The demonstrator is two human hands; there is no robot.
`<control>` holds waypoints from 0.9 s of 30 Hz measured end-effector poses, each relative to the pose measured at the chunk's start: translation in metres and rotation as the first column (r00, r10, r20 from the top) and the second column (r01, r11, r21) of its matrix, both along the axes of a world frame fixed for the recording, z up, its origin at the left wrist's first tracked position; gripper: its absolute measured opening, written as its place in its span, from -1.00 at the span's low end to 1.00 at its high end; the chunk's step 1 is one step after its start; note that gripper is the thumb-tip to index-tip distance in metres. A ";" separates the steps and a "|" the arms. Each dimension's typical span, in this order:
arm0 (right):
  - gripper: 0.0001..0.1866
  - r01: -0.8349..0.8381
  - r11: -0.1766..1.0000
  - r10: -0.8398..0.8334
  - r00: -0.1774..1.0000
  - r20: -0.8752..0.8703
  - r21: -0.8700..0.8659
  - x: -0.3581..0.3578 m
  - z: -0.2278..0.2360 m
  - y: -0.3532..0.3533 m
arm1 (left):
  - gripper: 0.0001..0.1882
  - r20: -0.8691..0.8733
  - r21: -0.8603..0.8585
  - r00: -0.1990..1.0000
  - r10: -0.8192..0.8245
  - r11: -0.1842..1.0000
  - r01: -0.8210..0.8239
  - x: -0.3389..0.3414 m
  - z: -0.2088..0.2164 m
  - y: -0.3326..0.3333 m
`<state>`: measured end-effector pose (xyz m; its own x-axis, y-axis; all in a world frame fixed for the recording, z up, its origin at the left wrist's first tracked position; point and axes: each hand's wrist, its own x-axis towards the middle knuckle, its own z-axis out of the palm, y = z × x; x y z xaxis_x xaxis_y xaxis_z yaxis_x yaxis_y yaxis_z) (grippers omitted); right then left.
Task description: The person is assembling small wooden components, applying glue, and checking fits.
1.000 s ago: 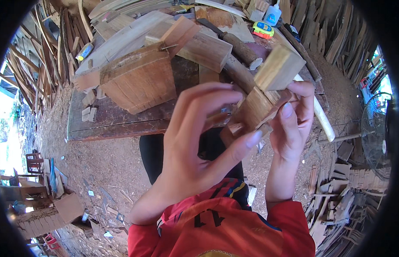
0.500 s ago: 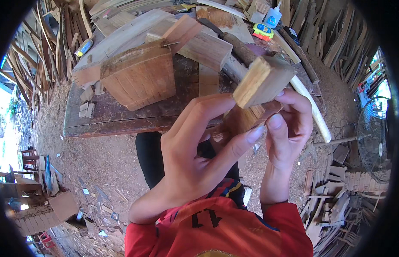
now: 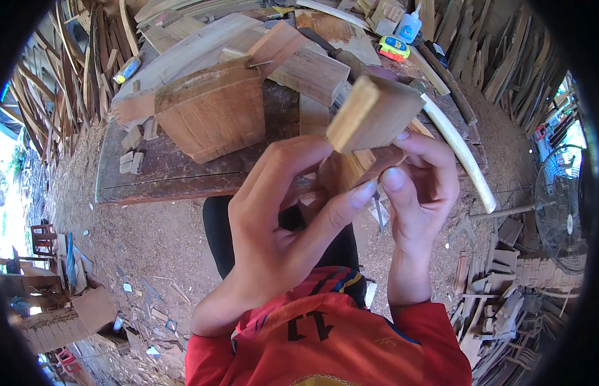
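Between both hands, in front of the table, is a small wooden piece (image 3: 376,114): a thick block sits uppermost, with a second wooden part below it, partly hidden by the fingers. My left hand (image 3: 273,209) grips its left side, index finger on top and thumb along the near underside. My right hand (image 3: 420,190) pinches the right end between thumb and curled fingers. Behind my left hand, a large tapered wooden block (image 3: 212,112) rests on the dark worn table (image 3: 183,175), with narrower wood sticking out at both ends.
A pale curved stick (image 3: 460,151) reaches past the table's right edge. Farther back are a glue bottle (image 3: 409,24), a yellow-green tape measure (image 3: 394,48) and several boards. Small offcuts (image 3: 131,162) lie at left. A fan (image 3: 560,206) stands right, near piled scrap wood (image 3: 499,315).
Both hands have shifted slightly left with the wooden piece, and its block has turned a little and risen. The grip looks the same. Things on the table have not moved.
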<state>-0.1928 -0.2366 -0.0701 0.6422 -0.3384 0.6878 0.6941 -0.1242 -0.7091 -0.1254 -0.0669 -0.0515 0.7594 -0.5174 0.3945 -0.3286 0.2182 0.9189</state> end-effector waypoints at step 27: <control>-0.14 0.119 0.896 -0.046 0.983 -0.177 0.428 -0.013 -0.004 0.022 | 0.18 0.705 0.033 0.677 0.212 0.943 -0.330 0.005 -0.009 0.022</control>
<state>-0.2060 -0.2149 -0.0743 0.6870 -0.6361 0.3512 0.5689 0.1701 -0.8046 -0.1208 -0.0448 -0.0600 0.4257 -0.4275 0.7975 -0.8988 -0.0983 0.4271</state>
